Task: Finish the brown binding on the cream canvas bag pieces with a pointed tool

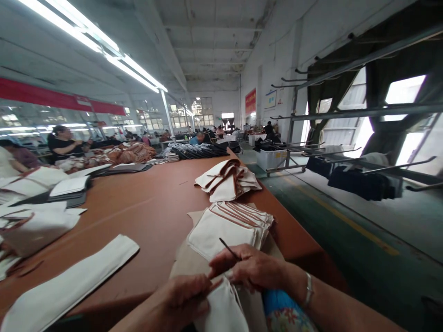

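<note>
My left hand [187, 297] is closed on a white fabric piece [224, 311] at the bottom middle, its fingers pinching the upper edge. Against the same edge, my right hand [251, 267] is closed too. A thin, dark, pointed tool [228, 248] sticks out from between its fingers; its lower part is hidden, so its exact kind is unclear. Just beyond the hands lies a fanned stack of white fabric pieces [224, 230] with brown edging. Behind that stack is a looser pile of similar folded pieces [226, 184].
The brown table [155, 207] drops off to an aisle on the right. A long white fabric strip [76, 281] lies at left, with white and grey piles [69, 189] beyond. A metal rack [363, 113] and a plastic bin [272, 160] stand right. A co-worker [65, 143] is at far left.
</note>
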Demonstrator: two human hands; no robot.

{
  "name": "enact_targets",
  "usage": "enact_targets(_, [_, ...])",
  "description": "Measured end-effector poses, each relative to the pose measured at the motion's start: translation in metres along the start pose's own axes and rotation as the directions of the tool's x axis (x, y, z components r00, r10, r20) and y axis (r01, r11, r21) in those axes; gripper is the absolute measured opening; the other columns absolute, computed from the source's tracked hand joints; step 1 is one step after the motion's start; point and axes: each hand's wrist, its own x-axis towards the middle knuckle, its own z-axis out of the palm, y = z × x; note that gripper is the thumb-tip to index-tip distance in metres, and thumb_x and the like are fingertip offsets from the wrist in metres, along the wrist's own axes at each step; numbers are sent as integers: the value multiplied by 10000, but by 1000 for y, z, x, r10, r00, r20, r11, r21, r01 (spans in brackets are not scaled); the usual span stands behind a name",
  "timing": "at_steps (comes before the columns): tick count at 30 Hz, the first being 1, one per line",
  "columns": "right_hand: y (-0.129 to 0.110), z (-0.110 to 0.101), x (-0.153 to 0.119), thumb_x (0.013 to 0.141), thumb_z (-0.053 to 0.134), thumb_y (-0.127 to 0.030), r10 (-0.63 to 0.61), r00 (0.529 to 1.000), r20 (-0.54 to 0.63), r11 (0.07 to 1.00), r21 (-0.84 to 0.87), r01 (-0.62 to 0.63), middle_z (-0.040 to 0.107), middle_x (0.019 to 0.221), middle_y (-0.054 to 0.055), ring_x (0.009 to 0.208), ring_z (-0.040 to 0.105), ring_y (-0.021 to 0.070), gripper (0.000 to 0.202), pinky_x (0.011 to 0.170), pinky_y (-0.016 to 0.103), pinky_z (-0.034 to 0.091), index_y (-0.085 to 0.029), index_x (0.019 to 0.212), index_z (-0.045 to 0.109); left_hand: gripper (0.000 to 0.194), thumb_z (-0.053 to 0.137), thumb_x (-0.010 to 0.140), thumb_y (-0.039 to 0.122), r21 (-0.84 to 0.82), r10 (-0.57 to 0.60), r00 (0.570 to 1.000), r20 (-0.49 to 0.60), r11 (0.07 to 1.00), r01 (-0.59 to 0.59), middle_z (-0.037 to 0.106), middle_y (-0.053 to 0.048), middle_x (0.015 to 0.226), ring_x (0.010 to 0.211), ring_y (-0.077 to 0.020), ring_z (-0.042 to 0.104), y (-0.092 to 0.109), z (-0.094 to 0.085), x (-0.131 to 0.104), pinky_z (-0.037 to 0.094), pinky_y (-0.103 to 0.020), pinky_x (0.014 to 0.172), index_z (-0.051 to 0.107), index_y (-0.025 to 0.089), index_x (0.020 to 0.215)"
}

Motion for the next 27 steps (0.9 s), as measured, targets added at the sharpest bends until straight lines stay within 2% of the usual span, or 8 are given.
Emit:
enact_targets(2, [11, 5, -12, 763, 651, -236, 52, 998, 45, 988, 146, -58, 667, 786, -16, 340, 397, 15, 427, 301, 135, 292, -149, 1181, 638, 215, 550, 927, 367, 16, -33, 995, 98, 999, 31, 660, 27, 897, 871, -165, 574, -3, 5, 1, 448, -187, 781, 703, 216, 935])
enact_targets(4, [19, 8, -22, 772, 686, -271, 94, 995, 23, 981, 168, -96, 565, 613, -70, 302, 384, 22, 380, 288, 132, 286, -125, 1120, 642, 205, 530, 940, 375, 25, -53, 993, 105, 998, 51, 613, 37, 883, 861, -153, 534, -7, 10, 0, 421, -183, 767, 658, 215, 942])
enact_targets(12, [14, 21, -47, 741, 743, -275, 233, 955, -182, 971, 105, -217, 546, 597, -77, 291, 341, 8, 248, 267, 122, 256, -132, 904, 622, 343, 592, 871, 506, -142, -42, 989, 145, 988, 63, 526, 34, 798, 717, -131, 434, -8, 30, 4, 353, -195, 611, 610, 167, 917])
enact_targets(15, [16, 25, -46, 748, 743, -321, 250, 937, -242, 968, 101, -232, 506, 523, -80, 287, 321, 25, 252, 271, 143, 229, -129, 875, 640, 331, 577, 890, 479, -90, -37, 994, 103, 995, 47, 514, 26, 770, 711, -131, 425, -8, 35, 11, 347, -205, 616, 614, 150, 873])
enact_targets(20, [18, 31, -40, 784, 718, -419, 112, 952, -285, 991, 97, -88, 484, 543, -52, 427, 357, 46, 318, 398, 171, 249, -110, 823, 655, 282, 555, 896, 422, -76, 13, 999, -43, 997, -16, 463, 34, 707, 674, -128, 412, -17, 48, 20, 355, -213, 598, 582, 149, 830])
enact_targets(22, [18, 34, -40, 800, 696, -430, 73, 957, -280, 995, 81, -52, 478, 571, -44, 481, 345, 53, 331, 437, 183, 250, -104, 789, 639, 221, 538, 892, 343, -18, 80, 991, -107, 996, -82, 454, 43, 667, 631, -116, 403, -23, 54, 22, 338, -200, 558, 578, 159, 776])
enact_targets(24, [17, 35, -41, 829, 652, -445, 67, 957, -281, 998, 38, -59, 438, 565, -52, 492, 311, 58, 342, 438, 194, 227, -112, 758, 611, 172, 509, 872, 229, 137, 174, 969, -177, 979, -151, 473, 45, 638, 591, -104, 410, -29, 59, 22, 318, -191, 530, 576, 169, 725])
enact_targets(27, [18, 36, -42, 854, 615, -436, 54, 951, -305, 997, -37, -69, 384, 562, -63, 503, 273, 61, 337, 432, 200, 194, -127, 726, 570, 201, 452, 876, 141, 388, 332, 920, -208, 892, -234, 538, 29, 650, 566, -96, 468, -36, 62, 22, 320, -191, 529, 577, 180, 723])
